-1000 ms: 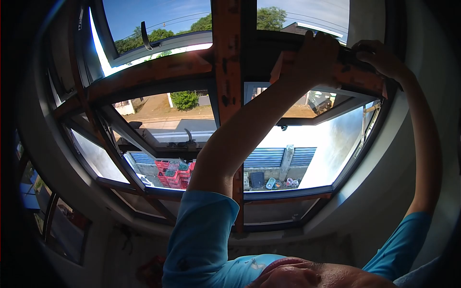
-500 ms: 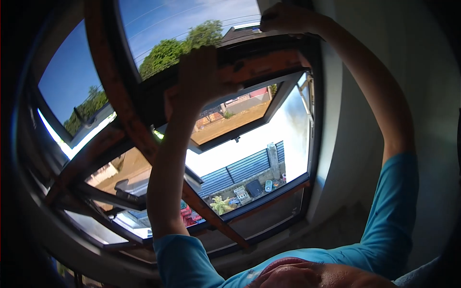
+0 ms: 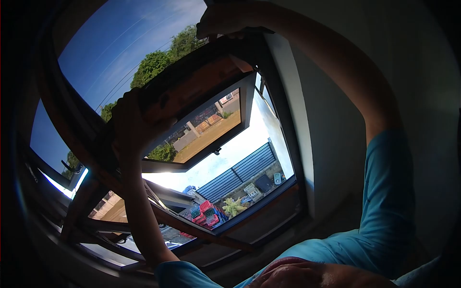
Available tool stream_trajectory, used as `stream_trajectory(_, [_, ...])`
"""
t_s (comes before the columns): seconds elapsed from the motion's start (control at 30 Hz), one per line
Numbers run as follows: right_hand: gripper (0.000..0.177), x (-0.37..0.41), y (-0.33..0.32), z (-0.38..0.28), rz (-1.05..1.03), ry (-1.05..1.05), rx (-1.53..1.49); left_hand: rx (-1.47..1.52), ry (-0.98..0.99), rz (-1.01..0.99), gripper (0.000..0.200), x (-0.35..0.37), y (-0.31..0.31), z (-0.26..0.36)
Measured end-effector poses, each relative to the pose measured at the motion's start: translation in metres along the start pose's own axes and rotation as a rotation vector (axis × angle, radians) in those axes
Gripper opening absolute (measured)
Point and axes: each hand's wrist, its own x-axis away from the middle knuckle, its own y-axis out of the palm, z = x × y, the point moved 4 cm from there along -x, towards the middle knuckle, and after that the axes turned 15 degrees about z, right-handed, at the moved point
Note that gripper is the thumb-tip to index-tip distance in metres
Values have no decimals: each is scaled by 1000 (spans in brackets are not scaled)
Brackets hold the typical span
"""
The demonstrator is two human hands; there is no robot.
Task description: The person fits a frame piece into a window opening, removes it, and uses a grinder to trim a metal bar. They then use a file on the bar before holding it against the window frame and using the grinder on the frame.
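**Orange-brown film (image 3: 189, 89) on a transom bar (image 3: 211, 55), one hand at each end**

The left hand (image 3: 132, 126) is wrapped round the lower left end of the transom bar, fingers closed over its front face where the scuffed film covers it. The right hand (image 3: 224, 20) sits at the bar's upper right end, where the bar meets the window frame beside the grey wall (image 3: 336, 134). Its fingers curl over the top edge, but the view does not show whether they clamp the bar, pinch a flap of film or only press there. Both arms are raised overhead, and the blue sleeve (image 3: 389, 192) of the right one fills the near right.

The bar runs slantwise between the hands, upper right to lower left. Just under it an open casement sash (image 3: 211, 126) swings outward. Far below, outside, lie red crates (image 3: 207, 214) and a blue corrugated fence (image 3: 240, 173), with trees (image 3: 153, 65) against the sky to the left.

By the look of it, the work in hand is on the bar's film covering, the left hand steadying while the right works at the corner. A next move would call for a firm hold at the left end and a careful fingertip purchase at the right. It would also call for balance, since the window stands open over a drop.
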Motion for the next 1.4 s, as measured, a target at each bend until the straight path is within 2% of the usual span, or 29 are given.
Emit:
stream_trajectory(0.1, [49, 0, -5, -4, -54, 34, -82, -8, -42, -54, 85, -2, -2, 2])
stream_trajectory(0.17, [49, 15, -15, -3, -27, -15, -97, -4, -31, -58, 88, -1, -1, 1])
stream_trajectory(0.23, [49, 12, -15, -4, -56, -19, -95, -21, 32, 48, 96, 3, 1, -1])
stream_trajectory(0.3, [49, 7, -15, -3, -79, -15, -82, -47, 24, 40, 98, 3, 3, -1])
stream_trajectory(0.4, [46, 14, -21, 3, -110, -14, -128, -61, -64, -101, 101, 1, 5, -4])
stream_trajectory(0.5, [43, 18, -22, 9, -110, -38, -243, -45, -22, -33, 100, 0, 5, 1])
stream_trajectory(0.57, [41, 19, -24, 9, -109, -63, -299, -65, -34, -98, 102, 0, 4, 1])
stream_trajectory(0.63, [40, 22, -27, 6, -164, -65, -207, -83, -4, -75, 103, 3, 5, -4])
stream_trajectory(0.87, [39, 24, -25, 8, -153, -11, -302, -35, -29, -78, 102, 4, 6, -6])
stream_trajectory(1.03, [37, 18, -18, 2, -144, -63, -154, -52, -26, -71, 102, 3, 6, -3])
stream_trajectory(1.17, [41, 17, -15, 2, -74, -48, -185, -32, -3, -31, 100, 3, 5, -4])
stream_trajectory(1.23, [44, 17, -14, 0, -70, -47, -163, -18, -72, -84, 100, -1, 3, 3])
stream_trajectory(1.3, [48, 18, -17, -2, -63, -39, -140, -30, -26, -40, 100, -1, 3, 3])
stream_trajectory(1.4, [40, 16, -31, -7, -149, -90, -61, -40, -11, -39, 101, 1, 3, -2])
